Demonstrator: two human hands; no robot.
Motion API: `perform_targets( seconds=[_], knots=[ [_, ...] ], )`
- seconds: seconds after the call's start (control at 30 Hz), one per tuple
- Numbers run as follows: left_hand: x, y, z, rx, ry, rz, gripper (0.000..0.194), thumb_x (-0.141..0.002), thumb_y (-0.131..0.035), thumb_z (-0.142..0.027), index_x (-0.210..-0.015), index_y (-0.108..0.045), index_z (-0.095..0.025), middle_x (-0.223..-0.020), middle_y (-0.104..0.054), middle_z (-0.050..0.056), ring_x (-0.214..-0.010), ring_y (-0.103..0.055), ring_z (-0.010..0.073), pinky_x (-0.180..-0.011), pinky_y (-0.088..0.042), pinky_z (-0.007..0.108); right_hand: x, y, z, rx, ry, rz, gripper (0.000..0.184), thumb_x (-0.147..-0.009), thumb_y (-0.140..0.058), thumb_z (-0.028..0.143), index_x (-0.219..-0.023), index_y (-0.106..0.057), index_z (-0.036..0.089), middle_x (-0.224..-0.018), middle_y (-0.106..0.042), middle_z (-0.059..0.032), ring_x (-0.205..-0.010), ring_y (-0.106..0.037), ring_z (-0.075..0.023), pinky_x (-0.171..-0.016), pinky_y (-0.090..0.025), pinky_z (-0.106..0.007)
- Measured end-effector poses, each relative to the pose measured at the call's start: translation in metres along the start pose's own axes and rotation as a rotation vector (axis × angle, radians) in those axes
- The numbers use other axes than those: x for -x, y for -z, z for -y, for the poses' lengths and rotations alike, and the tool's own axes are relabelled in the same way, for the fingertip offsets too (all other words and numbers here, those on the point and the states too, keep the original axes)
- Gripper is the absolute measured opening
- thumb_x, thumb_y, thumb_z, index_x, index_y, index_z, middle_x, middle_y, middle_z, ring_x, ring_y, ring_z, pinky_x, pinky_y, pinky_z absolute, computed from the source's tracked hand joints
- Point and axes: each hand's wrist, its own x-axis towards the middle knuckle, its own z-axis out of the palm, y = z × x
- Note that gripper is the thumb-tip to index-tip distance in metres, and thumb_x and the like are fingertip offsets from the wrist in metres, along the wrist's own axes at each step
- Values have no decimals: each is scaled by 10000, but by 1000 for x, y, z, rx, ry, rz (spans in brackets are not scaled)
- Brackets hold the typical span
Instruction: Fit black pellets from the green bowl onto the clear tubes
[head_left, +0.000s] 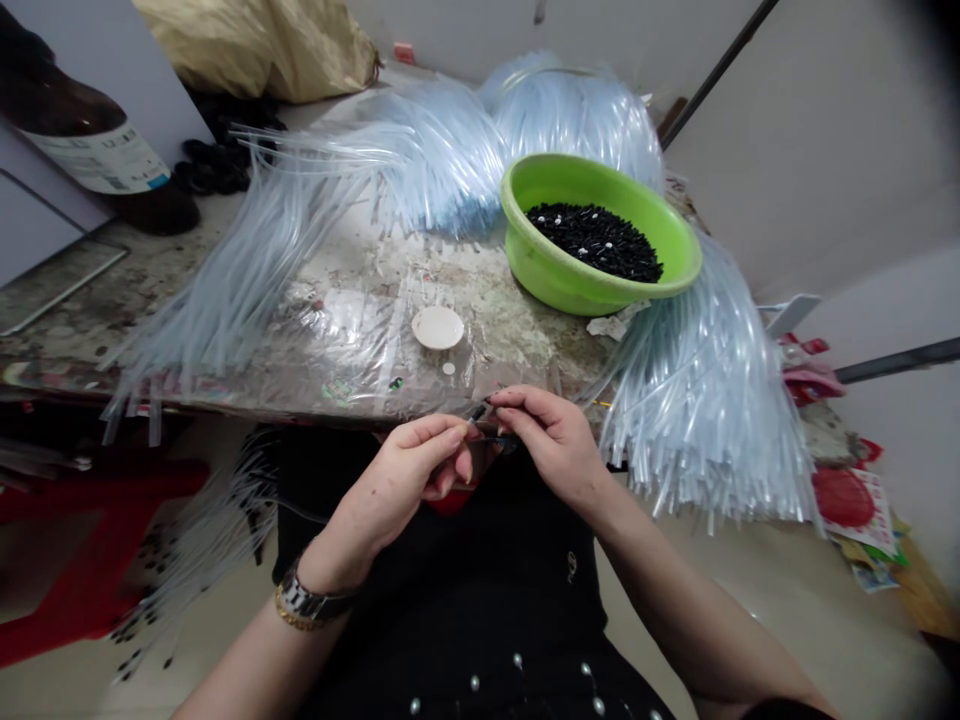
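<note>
1. Nearest the camera is the black top (480, 610), dotted with small white beads (475, 683).
2. The left hand (409, 465), with a metal watch (304, 600) at its wrist, has thumb and forefinger pinched closed on one end of a small black piece (478, 411); its other fingers curl loosely underneath.
3. The right hand (551, 440) has thumb and forefinger nearly together, closed on the other end. A second dark bit (508, 441) sits under these fingers; whether they grip it is unclear.
4. The small black piece is between the two hands, at the table's (345, 330) front edge, right of its middle.
5. Just in from that edge lie a white dish (438, 328) and a tiny white disc (448, 368).
6. A green basin (551, 275) of black pieces (592, 240) stands on the right half, farther back.
7. Clear tubes (705, 400) spill over the front edge at the right; more tubes (247, 260) slant over it at the left, and further bundles (450, 160) lie toward the back.
8. A brown bottle (97, 140) is at the left end, and a tan sack (270, 45) lies by the back edge.
</note>
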Motion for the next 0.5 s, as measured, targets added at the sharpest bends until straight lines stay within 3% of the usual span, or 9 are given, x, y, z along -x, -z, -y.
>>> perform_targets(
  seconds=[0.3, 0.5],
  knots=[
    [1, -1, -2, -33, 40, 25, 233, -870, -626, -376, -885, -660, -146, -592, -615, -10, -425, -412, 40, -406, -204, 170, -5, 0, 1, 141, 141, 43, 143, -901, -569, 165, -910, -708, 202, -910, -732, -22, -820, -673, -142, -769, -514, -255],
    [2, -2, -3, -83, 28, 7, 226, -867, -615, -380, -872, -648, -156, -594, -603, -17, -436, -407, 47, -411, -207, 173, -6, 1, 2, 140, 98, 80, 138, -905, -558, 166, -856, -685, 196, -784, -691, 2, -729, -642, -127, -710, -489, -236]
  ],
)
